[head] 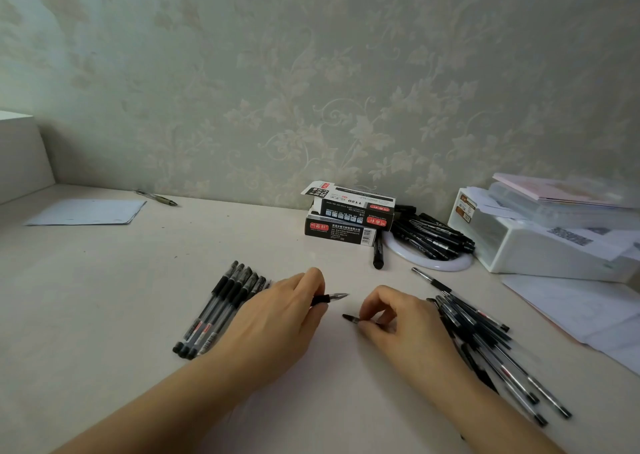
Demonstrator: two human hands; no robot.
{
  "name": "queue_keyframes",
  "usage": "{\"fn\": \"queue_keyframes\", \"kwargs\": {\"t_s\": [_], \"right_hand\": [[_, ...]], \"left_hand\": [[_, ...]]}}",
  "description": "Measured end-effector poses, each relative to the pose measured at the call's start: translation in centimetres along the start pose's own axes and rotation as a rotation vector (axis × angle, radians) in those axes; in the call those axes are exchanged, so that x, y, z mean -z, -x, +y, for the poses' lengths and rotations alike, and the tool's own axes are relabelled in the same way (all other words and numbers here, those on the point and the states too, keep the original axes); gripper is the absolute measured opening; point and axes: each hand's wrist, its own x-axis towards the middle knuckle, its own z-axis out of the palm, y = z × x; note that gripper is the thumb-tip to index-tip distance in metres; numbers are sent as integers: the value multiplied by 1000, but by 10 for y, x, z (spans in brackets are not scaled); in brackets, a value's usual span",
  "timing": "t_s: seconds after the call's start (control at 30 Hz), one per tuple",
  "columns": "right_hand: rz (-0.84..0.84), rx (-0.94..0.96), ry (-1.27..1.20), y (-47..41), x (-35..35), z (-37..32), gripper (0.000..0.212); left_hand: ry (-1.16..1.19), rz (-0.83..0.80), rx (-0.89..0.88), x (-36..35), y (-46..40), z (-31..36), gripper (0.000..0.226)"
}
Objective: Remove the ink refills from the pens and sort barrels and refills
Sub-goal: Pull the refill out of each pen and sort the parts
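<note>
My left hand (277, 318) grips a black gel pen (330, 297) whose metal tip points right, toward the other hand. My right hand (398, 318) pinches a small dark pen cap (350, 318) between thumb and fingers, just below and right of that tip. A neat row of capped black pens (221, 308) lies left of my left hand, partly hidden under it. A loose heap of black pens (485, 335) lies right of my right hand. The held pen's barrel is hidden inside my left fist.
Two stacked black pen boxes (349, 218) stand at the back by the wall, with a white ring (433, 263) holding black markers (433, 231) beside them. A white plastic box (540, 242) and papers (575, 308) fill the right side. A paper sheet (86, 212) and a pen (157, 197) lie far left.
</note>
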Motion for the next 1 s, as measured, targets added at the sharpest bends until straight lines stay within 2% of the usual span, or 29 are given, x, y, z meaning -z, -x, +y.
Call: {"fn": "queue_keyframes", "kwargs": {"t_s": [0.13,0.2,0.3,0.4,0.7,0.83,0.93,1.0], "right_hand": [[14,18,4,-1,1,1,11],[39,31,-79,-2,2,-2,9],[20,33,-245,-1,3,-10,17],[-45,7,-278,0,2,-12,20],[-111,-80,-567,-3,8,-13,5],[-124,-57,-562,-2,9,-13,16],[-74,-85,-539,-2,8,-14,18],[-90,-101,-528,-2,8,-15,28]], "left_hand": [[-3,-7,-17,0,-1,0,11],[5,5,-40,-1,-1,0,10],[32,31,-108,-1,-1,1,10],[55,48,-149,-2,-1,4,9],[132,17,-114,-6,-1,3,23],[142,29,-104,-6,-1,1,20],[157,42,-117,-6,0,1,18],[157,40,-136,-6,1,2,17]]}}
